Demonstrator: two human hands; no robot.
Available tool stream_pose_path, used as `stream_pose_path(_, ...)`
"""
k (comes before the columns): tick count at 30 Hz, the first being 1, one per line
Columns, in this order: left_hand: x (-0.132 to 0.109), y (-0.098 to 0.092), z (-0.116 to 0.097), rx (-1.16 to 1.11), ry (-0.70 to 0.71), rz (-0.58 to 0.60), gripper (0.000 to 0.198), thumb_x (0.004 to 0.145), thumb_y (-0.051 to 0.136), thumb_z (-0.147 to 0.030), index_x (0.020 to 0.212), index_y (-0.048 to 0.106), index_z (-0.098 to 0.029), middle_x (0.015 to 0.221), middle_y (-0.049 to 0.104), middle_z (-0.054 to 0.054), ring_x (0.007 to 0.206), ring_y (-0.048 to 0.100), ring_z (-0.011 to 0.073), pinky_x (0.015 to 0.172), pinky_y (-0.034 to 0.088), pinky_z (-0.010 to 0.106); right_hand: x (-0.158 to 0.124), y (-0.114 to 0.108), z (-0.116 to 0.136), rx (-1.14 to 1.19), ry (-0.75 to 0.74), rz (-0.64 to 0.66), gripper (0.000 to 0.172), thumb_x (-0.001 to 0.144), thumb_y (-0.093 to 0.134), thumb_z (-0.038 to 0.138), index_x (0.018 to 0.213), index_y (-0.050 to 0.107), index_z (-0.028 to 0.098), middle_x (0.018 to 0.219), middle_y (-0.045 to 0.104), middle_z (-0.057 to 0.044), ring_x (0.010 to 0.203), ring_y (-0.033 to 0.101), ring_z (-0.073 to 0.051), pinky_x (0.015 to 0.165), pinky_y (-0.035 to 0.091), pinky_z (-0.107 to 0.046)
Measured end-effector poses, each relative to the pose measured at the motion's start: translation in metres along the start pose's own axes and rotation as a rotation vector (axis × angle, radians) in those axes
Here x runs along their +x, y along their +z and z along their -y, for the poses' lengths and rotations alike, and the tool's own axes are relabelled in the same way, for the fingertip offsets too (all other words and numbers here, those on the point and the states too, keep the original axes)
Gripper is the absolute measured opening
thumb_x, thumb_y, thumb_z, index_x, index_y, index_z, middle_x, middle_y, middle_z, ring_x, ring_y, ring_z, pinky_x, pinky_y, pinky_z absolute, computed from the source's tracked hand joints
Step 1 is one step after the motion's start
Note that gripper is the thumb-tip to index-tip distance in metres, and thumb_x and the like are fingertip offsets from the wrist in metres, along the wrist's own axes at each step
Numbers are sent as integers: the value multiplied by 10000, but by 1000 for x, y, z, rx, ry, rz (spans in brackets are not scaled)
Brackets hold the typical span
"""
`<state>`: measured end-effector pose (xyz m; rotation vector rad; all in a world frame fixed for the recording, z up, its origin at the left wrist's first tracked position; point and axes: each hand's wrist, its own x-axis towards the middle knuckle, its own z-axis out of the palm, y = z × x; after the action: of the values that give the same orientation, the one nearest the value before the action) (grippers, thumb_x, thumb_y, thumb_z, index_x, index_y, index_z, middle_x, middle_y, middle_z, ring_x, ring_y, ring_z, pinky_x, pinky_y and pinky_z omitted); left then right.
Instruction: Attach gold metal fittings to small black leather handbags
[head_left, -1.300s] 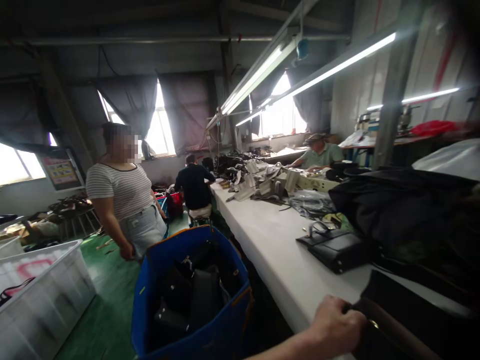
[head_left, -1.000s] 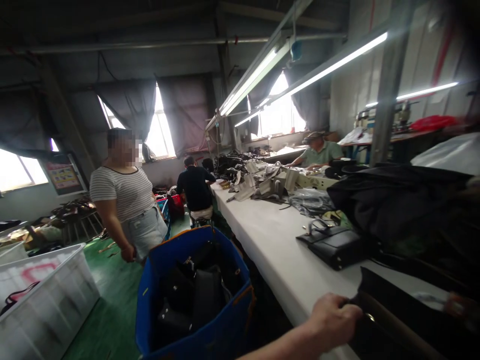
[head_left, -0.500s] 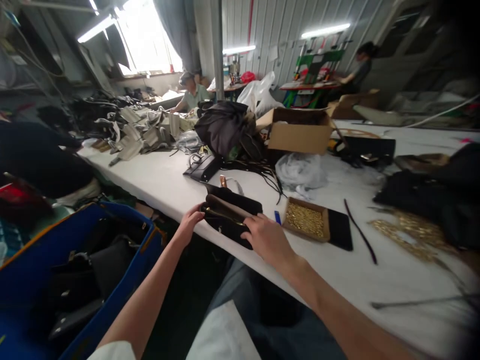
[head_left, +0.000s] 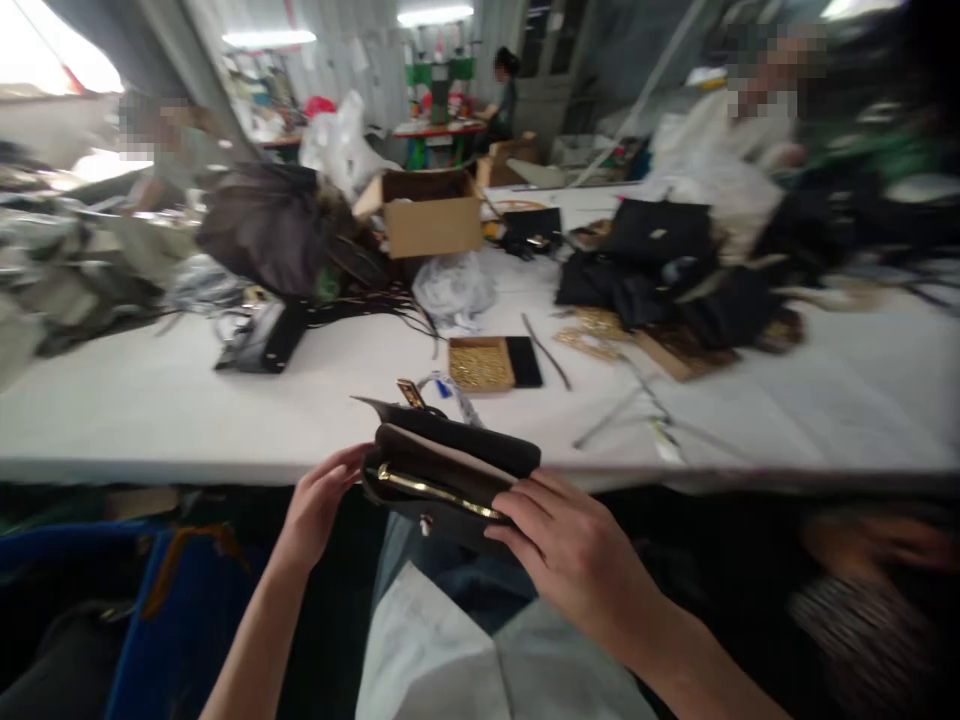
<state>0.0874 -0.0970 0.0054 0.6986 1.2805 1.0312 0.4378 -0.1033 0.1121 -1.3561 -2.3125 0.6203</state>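
Observation:
A small black handbag [head_left: 450, 525] is held between my two hands at the table's front edge, above my lap. Its flap is lifted back, and a gold zipper [head_left: 435, 490] runs along the opening. My left hand [head_left: 322, 505] grips the bag's left end, with the fingers partly hidden behind it. My right hand [head_left: 574, 535] is closed on the right end, fingertips over the top edge by the zipper and thumb on the front. A gold tag-like piece [head_left: 410, 392] and a pale printed strap [head_left: 459, 398] show just behind the flap.
On the white table [head_left: 337, 420] stand a box of small gold parts [head_left: 480, 365], another black bag [head_left: 266, 335], a cardboard box [head_left: 435, 225] and a heap of black bags [head_left: 660, 250]. A blue bin [head_left: 142, 620] is at lower left. Other people sit around the table.
My view has swung to the right. The handbag has come off the tabletop toward me, over my lap, still in both hands, and its gold zipper shows more fully.

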Motion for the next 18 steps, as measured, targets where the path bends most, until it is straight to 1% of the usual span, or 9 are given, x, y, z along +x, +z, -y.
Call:
stream_pose_path(2,8,16,15,-2,-30,71,502,977,729,-520,1323,845,-177,1395,799,157,1352,693,469,1258,463,664,-38,-29,0,16,89,-2,111,1046,775,143,1052,717,238,938,722,-45,928,669,-263,842,555,-396)
stream_pose_path(4,22,39,32,-2,-36,219,531,981,748,-558,1343,833,-179,1417,789,156,1380,676,471,1300,418,676,-70,-49,2,-35,159,11,117,1062,720,121,1076,727,238,967,735,-53,930,669,-262,857,563,-405)
stream_pose_path(6,30,70,45,-25,-66,359,647,959,781,-612,1451,775,-192,1514,738,151,1497,590,479,1336,382,669,-100,-60,3,-95,228,23,179,1066,656,82,1105,734,238,995,746,-62,942,670,-269,889,568,-424)
stream_pose_path(8,26,99,53,1,-147,478,774,926,829,-647,1552,702,-211,1609,669,143,1583,501,486,1350,370,667,-129,-63,4,-100,294,9,204,1060,651,72,1132,735,243,1020,758,-59,967,678,-271,919,573,-427)
stream_pose_path(11,2,127,65,48,-304,673,849,924,866,-600,1658,600,-265,1730,549,94,1666,389,459,1377,348,623,-169,-64,4,-93,392,-45,158,1059,705,121,1135,744,255,1022,774,-46,968,692,-263,902,579,-408)
stream_pose_path(13,-23,137,83,45,-404,787,860,947,865,-516,1712,521,-325,1764,506,45,1680,371,436,1386,337,605,-193,-66,1,-103,469,-46,116,1073,710,161,1124,752,256,1022,776,-48,966,696,-262,865,577,-396)
stream_pose_path(14,-37,140,95,38,-449,818,862,956,855,-477,1728,491,-349,1767,502,28,1679,377,428,1387,332,606,-204,-66,0,-103,505,-19,103,1081,700,171,1110,755,253,1020,774,-50,968,695,-263,852,571,-393)
stream_pose_path(16,-66,144,122,27,-535,815,839,967,807,-418,1736,475,-368,1753,522,12,1668,399,420,1388,325,611,-221,-67,-6,-76,565,105,97,1086,698,176,1059,758,247,1000,769,-47,967,693,-264,841,554,-388)
stream_pose_path(18,-92,148,147,-2,-606,742,825,949,747,-370,1732,488,-356,1734,549,11,1661,413,415,1387,327,611,-233,-66,-14,-43,612,273,99,1065,747,184,989,759,246,965,770,-33,952,696,-262,844,536,-382)
